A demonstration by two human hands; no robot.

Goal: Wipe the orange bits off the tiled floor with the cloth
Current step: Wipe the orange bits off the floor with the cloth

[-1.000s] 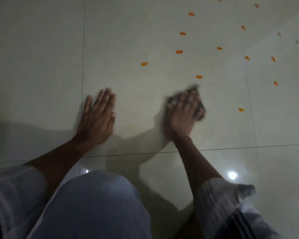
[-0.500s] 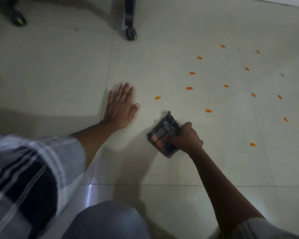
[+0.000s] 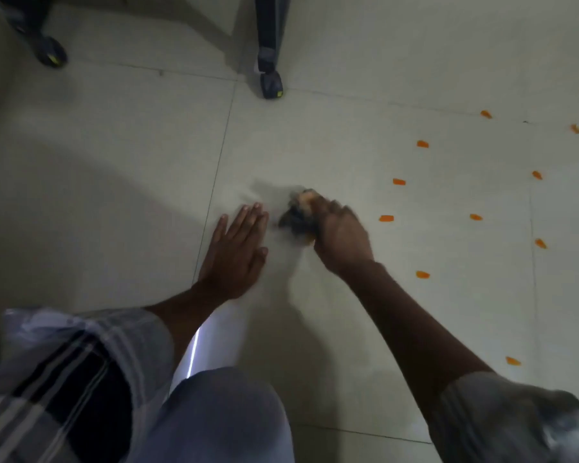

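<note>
A dark, bunched cloth (image 3: 298, 217) with orange smears lies mid-floor; small orange bits (image 3: 386, 218) scatter right across the pale tiled floor (image 3: 114, 168).

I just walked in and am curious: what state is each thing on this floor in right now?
Cloth: bunched up, gripped in the right hand, pressed on the floor, blurred.
Right hand: closed on the cloth.
Left hand: flat on the floor, fingers straight, holding nothing.
Orange bits: many scattered right of the cloth, not yet wiped.
Floor tiles: bare on the left.
Furniture legs: standing on the floor at the far side.
</note>
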